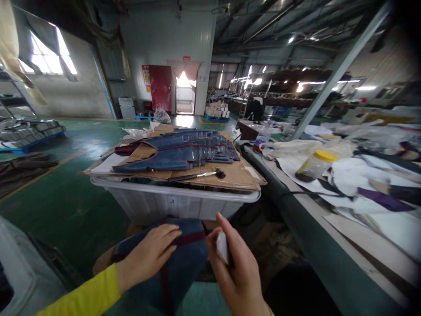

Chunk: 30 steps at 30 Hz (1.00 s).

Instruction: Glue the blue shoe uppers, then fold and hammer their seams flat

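Observation:
Blue fabric point(184, 263) with dark red stripes lies low in front of me, below the white bin. My left hand point(149, 254) rests on it, fingers stretched forward and pressing the cloth. To the right of the fabric, my right hand point(235, 267) is closed round a small tool with a whitish handle point(222, 248); its dark tip points at the fabric's right edge. Part of that tool is hidden by my fingers.
A white bin point(197, 197) holds up cardboard point(240, 173) bearing stacked blue pieces point(174, 156) and a black-headed brush-like tool point(197, 175). On the right table point(315, 224) are papers, cloth scraps and a yellow-lidded jar point(315, 166).

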Tool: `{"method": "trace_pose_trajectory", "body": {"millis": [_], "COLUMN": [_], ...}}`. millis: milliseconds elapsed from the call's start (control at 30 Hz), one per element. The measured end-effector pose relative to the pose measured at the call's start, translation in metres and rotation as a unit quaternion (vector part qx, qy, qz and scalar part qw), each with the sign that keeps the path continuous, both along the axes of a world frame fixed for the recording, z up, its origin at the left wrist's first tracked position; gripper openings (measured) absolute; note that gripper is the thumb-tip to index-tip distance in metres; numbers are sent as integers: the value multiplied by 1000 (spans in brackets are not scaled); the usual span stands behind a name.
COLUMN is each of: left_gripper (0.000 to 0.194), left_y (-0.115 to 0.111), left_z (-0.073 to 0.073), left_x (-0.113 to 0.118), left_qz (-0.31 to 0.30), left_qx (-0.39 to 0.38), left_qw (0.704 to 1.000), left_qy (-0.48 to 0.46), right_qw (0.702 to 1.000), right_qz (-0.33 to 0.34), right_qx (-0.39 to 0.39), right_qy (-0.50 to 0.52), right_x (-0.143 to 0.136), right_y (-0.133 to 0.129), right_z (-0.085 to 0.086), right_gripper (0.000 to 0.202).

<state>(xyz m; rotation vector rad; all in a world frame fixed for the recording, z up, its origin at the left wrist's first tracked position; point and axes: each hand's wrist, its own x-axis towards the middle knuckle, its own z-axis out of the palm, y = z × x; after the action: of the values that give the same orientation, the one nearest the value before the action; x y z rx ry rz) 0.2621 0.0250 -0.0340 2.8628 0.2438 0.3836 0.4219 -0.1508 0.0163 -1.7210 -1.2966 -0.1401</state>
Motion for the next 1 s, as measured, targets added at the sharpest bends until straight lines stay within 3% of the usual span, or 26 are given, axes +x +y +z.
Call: {"method": "trace_pose_trajectory", "body": {"millis": [67,133,300,500,600,733,867,933,1000], "left_gripper": [42,46,50,58,66,75,46,31,26], "left_y": [-11,-17,-29,-38,-42,-48,-42,-31,-15], "left_z": [-10,-19,-35,-47,-47,-36,-21,-12,0], "left_x": [-20,-31,-37,-38,-38,-42,-59,-75,-97], "left_qz": [15,31,68,87,99,137,143,158,206], "left_qx": [15,35,86,109,98,69,12,-14,-22], "left_qw": [1000,999,994,990,989,983,975,967,952], "left_qy": [5,9,-8,-17,-39,-99,-167,-198,-225], "right_qw": [1000,995,960,958,961,979,993,992,994], "right_qz": [-7,-29,-83,-49,-26,15,109,122,87], "right_qx": [-28,-97,-258,-230,-177,-106,-22,12,26], "right_qy": [-7,5,64,166,208,176,36,-25,-53], "right_x": [6,11,14,7,3,-26,-64,-72,-70], "right_y": [4,8,4,-5,-1,3,-2,-7,-13], "right_z": [-7,-25,-68,-80,-71,-28,19,32,36], "right_gripper": [48,40,34,29,27,24,20,37,46]}}
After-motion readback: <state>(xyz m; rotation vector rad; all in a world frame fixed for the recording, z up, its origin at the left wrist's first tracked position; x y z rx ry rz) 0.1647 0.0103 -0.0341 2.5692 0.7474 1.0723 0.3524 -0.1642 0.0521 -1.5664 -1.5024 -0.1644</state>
